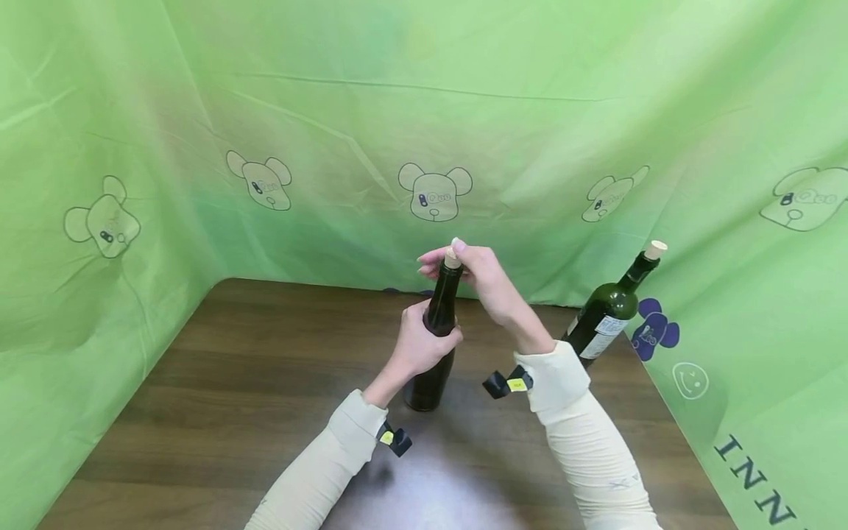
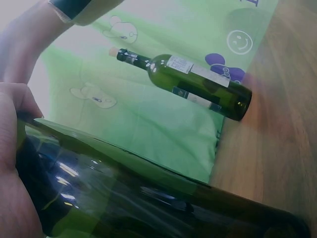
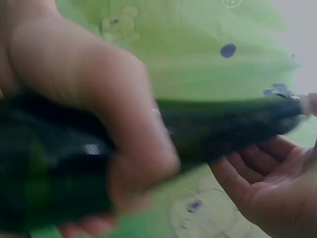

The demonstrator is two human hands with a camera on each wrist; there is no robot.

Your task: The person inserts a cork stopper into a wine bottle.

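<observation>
A dark green glass bottle [image 1: 435, 368] stands slightly tilted at the middle of the table. My left hand [image 1: 424, 340] grips it around the upper body, fingers wrapped behind the glass. A pale cork [image 1: 452, 259] sits in its mouth. At the cork is my right hand [image 1: 482, 276], thumb against its top and the other fingers stretched out behind the neck. In the right wrist view, the fingers of the right hand [image 3: 277, 183] lie loosely under the neck [image 3: 247, 121]; the thumb's contact with the cork is mostly out of frame.
A second green wine bottle [image 1: 612, 302], with white labels and a cork, stands at the right, partly behind the right forearm. The brown wooden table [image 1: 265, 368] is bordered by green printed cloth [image 1: 344, 132] at the back and sides.
</observation>
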